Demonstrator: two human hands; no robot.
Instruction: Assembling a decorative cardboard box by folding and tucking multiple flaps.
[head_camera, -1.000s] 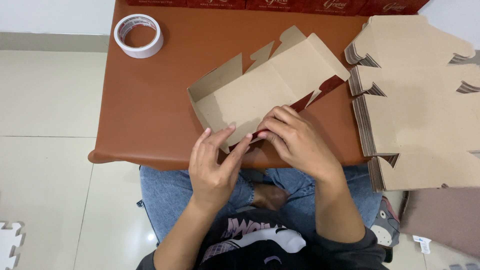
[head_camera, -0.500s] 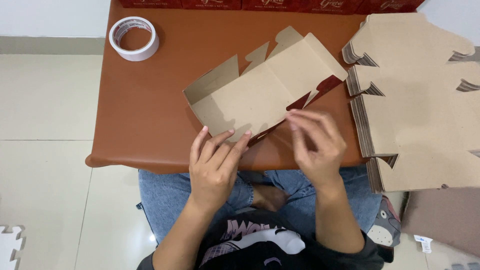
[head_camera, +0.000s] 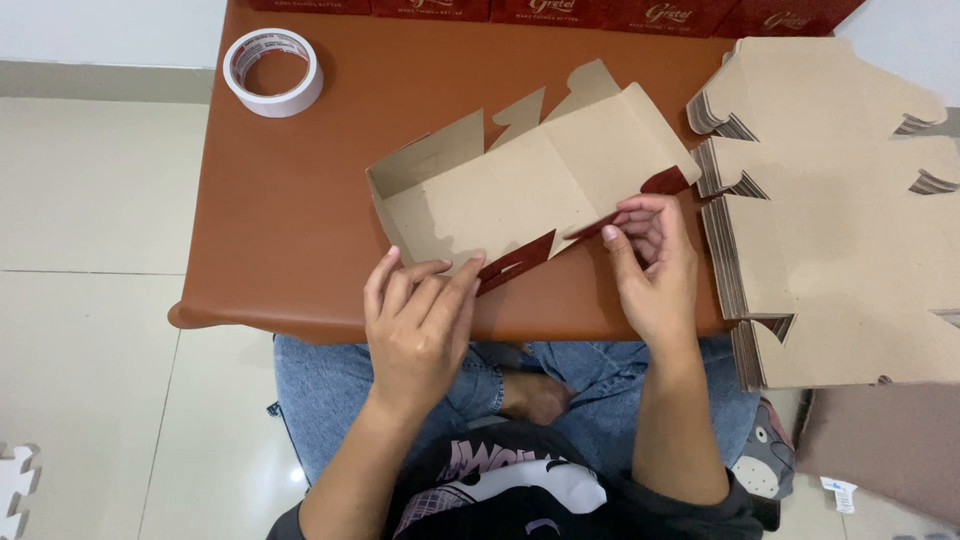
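1. A half-folded cardboard box (head_camera: 520, 190), brown inside and dark red outside, lies on the brown bench (head_camera: 300, 230) just ahead of the person.
2. The left hand (head_camera: 420, 320) rests open, fingertips pressing the near edge by a red flap.
3. The right hand (head_camera: 650, 260) pinches the right-hand red flap.
4. The board looks light, thin and stiff along its creases, so it likely handles best by flaps and fold lines.
5. A stack of flat blanks (head_camera: 840, 200) sits to the right, a tape roll (head_camera: 273, 72) far left.
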